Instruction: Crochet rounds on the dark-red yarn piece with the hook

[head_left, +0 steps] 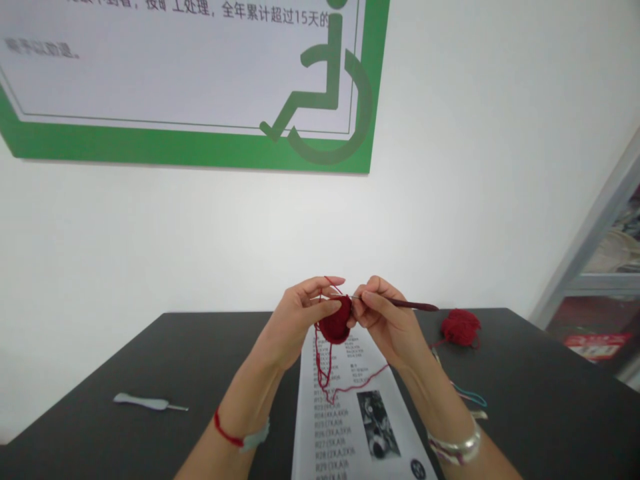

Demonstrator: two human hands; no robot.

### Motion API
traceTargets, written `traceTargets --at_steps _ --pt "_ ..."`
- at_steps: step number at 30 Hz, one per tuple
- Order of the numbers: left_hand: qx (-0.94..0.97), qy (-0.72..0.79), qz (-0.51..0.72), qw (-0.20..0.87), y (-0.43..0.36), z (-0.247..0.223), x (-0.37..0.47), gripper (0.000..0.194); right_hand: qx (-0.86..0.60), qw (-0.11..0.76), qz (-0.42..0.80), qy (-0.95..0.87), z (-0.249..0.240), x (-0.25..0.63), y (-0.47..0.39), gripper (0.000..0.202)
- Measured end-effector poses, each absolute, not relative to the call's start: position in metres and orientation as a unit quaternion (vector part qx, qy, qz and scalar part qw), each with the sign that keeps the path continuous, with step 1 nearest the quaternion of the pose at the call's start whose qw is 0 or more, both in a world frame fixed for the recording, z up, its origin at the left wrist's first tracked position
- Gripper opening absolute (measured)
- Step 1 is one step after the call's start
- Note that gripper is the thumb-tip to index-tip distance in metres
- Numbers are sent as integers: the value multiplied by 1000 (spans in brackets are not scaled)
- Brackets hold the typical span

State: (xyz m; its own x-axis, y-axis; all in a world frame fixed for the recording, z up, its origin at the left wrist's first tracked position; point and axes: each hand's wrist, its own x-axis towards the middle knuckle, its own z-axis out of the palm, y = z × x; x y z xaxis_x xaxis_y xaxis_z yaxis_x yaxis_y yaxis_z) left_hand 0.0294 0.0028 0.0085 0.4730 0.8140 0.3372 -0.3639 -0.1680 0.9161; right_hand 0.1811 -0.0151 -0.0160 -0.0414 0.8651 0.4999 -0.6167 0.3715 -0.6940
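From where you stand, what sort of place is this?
Probably a workroom or office: a dark tabletop against a white wall, a green-framed notice with a wheelchair symbol, and glass-fronted shelving at right.

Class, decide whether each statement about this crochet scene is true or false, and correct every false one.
1. The left hand holds the red crocheted piece. True.
2. The hook with the pale handle is in the right hand. False: it lies on the black table, left of the printed sheet; the right hand holds the hook with the dark red handle.
3. The ball of red yarn rests on the printed sheet. False: it sits on the table, to the right of the sheet.
4. A silver-coloured bangle is on the right wrist. True.
5. The sign on the wall has a green border. True.
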Motion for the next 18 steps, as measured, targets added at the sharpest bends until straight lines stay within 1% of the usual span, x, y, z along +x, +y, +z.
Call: traceTargets --at_steps 7,11,18 --pt "605 202 517 572 3 5 33 26 -169 662 492 -540 -14 196 -16 16" --pt "611 214 516 560 2 6 33 25 -202 655 447 -575 -17 204 -16 14" --pt "616 232 513 551 1 9 33 25 -206 647 415 -605 -19 208 -15 14"
